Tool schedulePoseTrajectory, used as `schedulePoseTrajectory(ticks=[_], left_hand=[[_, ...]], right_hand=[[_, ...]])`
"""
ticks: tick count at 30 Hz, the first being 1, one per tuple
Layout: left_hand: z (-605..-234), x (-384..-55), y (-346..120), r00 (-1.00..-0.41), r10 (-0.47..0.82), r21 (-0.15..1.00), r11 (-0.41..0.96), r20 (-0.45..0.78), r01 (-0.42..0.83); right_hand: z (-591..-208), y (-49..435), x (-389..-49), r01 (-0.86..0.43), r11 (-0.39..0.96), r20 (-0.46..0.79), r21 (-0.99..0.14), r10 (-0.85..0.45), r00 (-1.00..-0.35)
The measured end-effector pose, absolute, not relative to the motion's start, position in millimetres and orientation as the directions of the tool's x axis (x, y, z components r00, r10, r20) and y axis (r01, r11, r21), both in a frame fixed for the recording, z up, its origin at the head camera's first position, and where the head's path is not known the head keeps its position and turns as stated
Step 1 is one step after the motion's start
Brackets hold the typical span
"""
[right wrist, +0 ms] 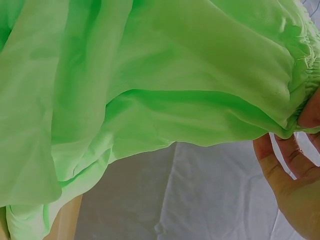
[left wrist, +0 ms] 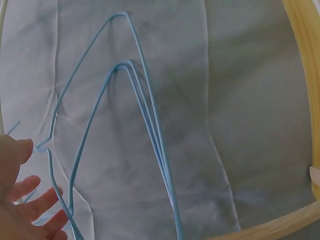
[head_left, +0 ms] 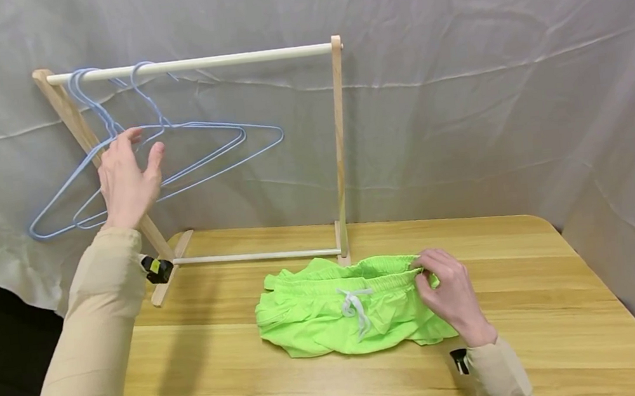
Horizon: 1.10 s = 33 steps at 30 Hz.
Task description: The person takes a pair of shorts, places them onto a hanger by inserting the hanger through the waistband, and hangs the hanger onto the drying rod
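Observation:
Blue wire hangers hang by their hooks from the rack's top rail, bunched toward its left end. My left hand is raised beside their necks, fingers spread and thumb apart, gripping nothing. In the left wrist view the fingers overlap the wire of the hangers; whether they touch it I cannot tell. Bright green shorts with a white drawstring lie on the table, waistband away from me. At the right end of that waistband, my right hand pinches the elastic edge between thumb and fingers.
The small rack has wooden side posts, a white top rail and a white lower bar. It stands at the back left of the wooden table. A grey cloth hangs behind.

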<state>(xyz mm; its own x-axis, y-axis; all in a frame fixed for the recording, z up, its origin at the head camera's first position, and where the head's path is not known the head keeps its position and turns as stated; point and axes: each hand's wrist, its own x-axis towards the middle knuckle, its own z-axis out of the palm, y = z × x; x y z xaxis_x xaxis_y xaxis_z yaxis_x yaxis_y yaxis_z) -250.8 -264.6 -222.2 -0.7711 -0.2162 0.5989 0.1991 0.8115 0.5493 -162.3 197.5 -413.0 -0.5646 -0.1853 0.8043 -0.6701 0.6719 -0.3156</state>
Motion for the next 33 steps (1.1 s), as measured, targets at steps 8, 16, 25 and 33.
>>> schedulePoseTrajectory(ticks=[8, 16, 25, 33], left_hand=[[-216, -257, -277, -0.850, -0.215, 0.558, 0.823, 0.480, 0.107], [-219, -262, -284, -0.838, -0.275, 0.567, 0.822, 0.471, 0.049], [-220, -265, -286, -0.832, -0.328, 0.623, 0.782, 0.447, 0.027], [-215, -265, -283, -0.801, -0.376, 0.649, 0.760, 0.466, 0.021]], right_hand=[[-413, 196, -162, -0.667, 0.673, 0.802, -0.319, -0.182, -0.568], [-413, 195, -162, -0.673, 0.670, 0.808, -0.313, -0.184, -0.559], [-413, 194, -162, -0.669, 0.672, 0.806, -0.317, -0.181, -0.563], [-413, 194, -162, -0.666, 0.676, 0.807, -0.317, -0.176, -0.563]])
